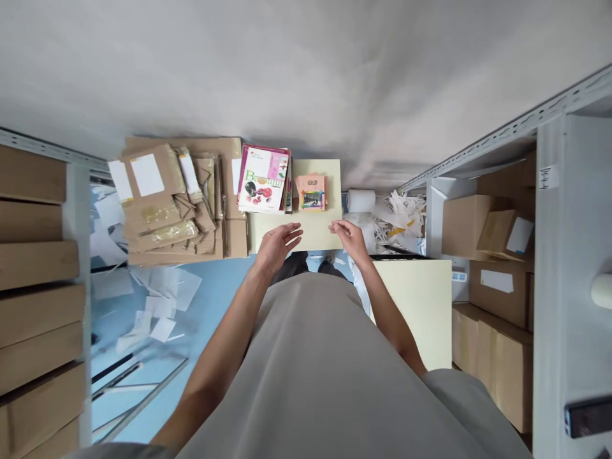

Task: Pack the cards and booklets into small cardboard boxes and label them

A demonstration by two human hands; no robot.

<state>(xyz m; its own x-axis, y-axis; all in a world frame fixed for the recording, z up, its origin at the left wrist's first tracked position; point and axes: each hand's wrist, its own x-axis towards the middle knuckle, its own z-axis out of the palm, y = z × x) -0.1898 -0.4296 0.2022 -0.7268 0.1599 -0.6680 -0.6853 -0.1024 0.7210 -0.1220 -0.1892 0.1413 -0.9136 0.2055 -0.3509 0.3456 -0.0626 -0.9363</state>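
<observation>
Left hand (280, 247) and right hand (352, 240) at the near edge of a pale tabletop (315, 236).
The left fingers are loosely apart; the right fingertips bunch close by the tabletop's right edge, though whether they touch I cannot tell. A bare strip lies between the hands and one stack of pink booklets (312, 196), which has open margin on its right; one magazine stack (262, 182) stands just left, one flattened-cardboard pile (162, 207) farther left.

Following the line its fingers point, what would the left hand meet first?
Most likely the right hand: the left hand points roughly across the pale yellow tabletop toward it, though their relative heights are unclear in this view.
</observation>
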